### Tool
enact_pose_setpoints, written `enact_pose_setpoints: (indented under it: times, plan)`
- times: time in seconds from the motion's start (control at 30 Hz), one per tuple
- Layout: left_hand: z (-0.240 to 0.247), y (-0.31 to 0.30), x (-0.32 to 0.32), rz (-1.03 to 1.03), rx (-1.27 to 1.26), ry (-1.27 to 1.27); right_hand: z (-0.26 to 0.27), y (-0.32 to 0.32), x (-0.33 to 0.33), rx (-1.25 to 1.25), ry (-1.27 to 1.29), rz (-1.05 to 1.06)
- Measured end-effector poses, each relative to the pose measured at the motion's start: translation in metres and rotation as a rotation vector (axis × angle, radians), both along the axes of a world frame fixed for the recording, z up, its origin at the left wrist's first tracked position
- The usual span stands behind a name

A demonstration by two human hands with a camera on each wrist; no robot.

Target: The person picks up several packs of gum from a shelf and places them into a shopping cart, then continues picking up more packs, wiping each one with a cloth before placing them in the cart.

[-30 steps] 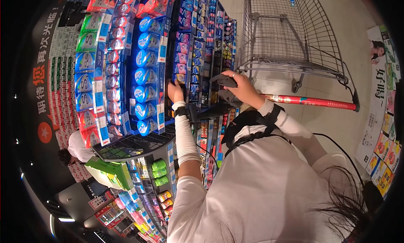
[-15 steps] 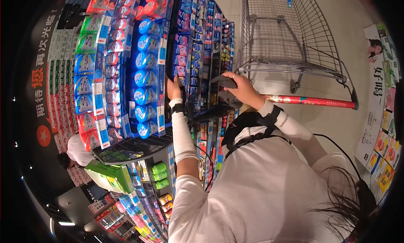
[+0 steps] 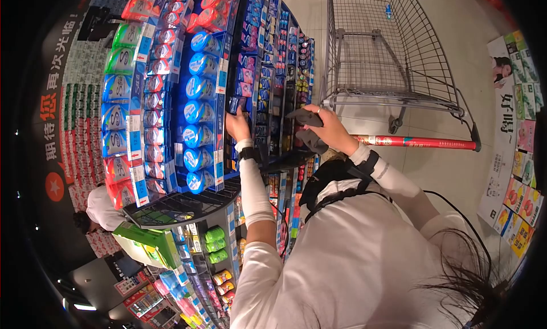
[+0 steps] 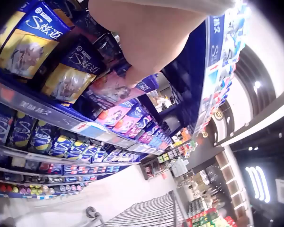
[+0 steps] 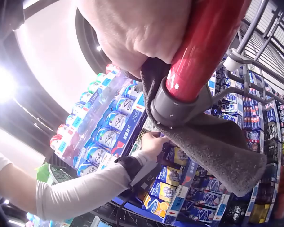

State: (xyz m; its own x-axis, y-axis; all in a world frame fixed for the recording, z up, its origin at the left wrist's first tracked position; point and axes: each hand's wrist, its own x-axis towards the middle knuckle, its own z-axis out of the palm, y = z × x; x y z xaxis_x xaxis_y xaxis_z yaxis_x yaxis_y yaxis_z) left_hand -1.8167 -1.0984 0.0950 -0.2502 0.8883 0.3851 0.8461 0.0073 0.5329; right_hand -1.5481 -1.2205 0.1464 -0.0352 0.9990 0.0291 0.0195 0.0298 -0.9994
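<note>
My left hand (image 3: 238, 125) reaches into a shelf row of gum packs. In the left wrist view its thumb lies across a pink-and-dark gum pack (image 4: 110, 91), beside yellow-and-blue packs (image 4: 29, 49). A dark pack edge (image 3: 233, 104) shows at the fingers in the head view; the other fingers are mostly hidden. My right hand (image 3: 333, 132) grips a grey cloth (image 3: 310, 119) by the end of the cart's red handle (image 3: 410, 141). In the right wrist view, the cloth (image 5: 217, 151) hangs around the handle's grey end piece (image 5: 173, 111).
Blue-lidded gum tubs (image 3: 199, 111) line the shelf left of my left hand. The wire shopping cart (image 3: 370, 61) stands ahead on the right with a small blue item (image 3: 388, 11) in it. Another person (image 3: 105, 208) is beyond the shelf, near a green box (image 3: 151, 243).
My left hand goes a little deeper into the row, then shifts back slightly, with a dark pack now showing at its fingers. The right hand keeps its grip on the cloth.
</note>
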Motion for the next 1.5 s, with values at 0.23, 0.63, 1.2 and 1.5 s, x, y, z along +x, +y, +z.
enact_pose_setpoints:
  times: [0.23, 0.63, 1.2, 1.5]
  plan:
    - [0.048, -0.089, 0.084, -0.133, 0.005, -1.204, 0.025, 0.019, -0.019, 0.249, 0.175, -0.054]
    - [0.134, -0.152, 0.129, -0.424, 0.065, -1.302, 0.083, 0.029, -0.006, -0.023, -0.037, 0.303]
    - [0.159, -0.157, 0.121, -0.322, 0.109, -0.440, 0.133, 0.002, -0.039, 0.646, -0.696, 0.164]
    - [0.152, -0.168, 0.128, -0.319, 0.153, -1.092, 0.100, 0.048, -0.041, -0.211, 0.496, 0.528]
